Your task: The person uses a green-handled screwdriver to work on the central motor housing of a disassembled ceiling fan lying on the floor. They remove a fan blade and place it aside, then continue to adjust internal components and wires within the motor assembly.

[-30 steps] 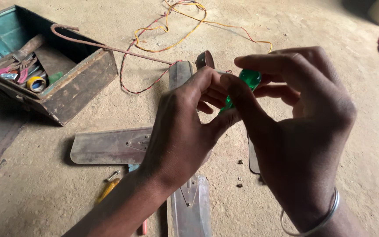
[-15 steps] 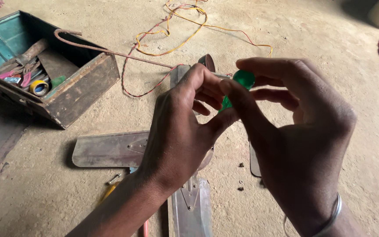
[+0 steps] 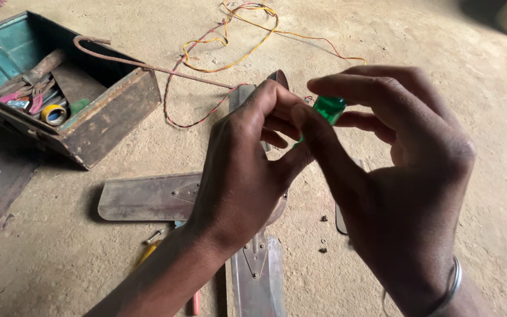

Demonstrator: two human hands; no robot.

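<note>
- Left hand (image 3: 239,176): bare, with no ring or glove on it; the knuckles and the back of the hand show plainly
- Left forearm: bare all the way down to the picture's lower edge, with no sleeve or cuff showing
- Right hand (image 3: 406,194): bare as well, no ring seen on the fingers that show
- Bangle (image 3: 448,287): a thin, plain, silver-coloured metal ring worn at the right wrist, just below the right hand; smooth, with no stones or pattern to be made out
- Right forearm below the bangle: bare, and only a short stretch shows before the frame cuts it off
</note>
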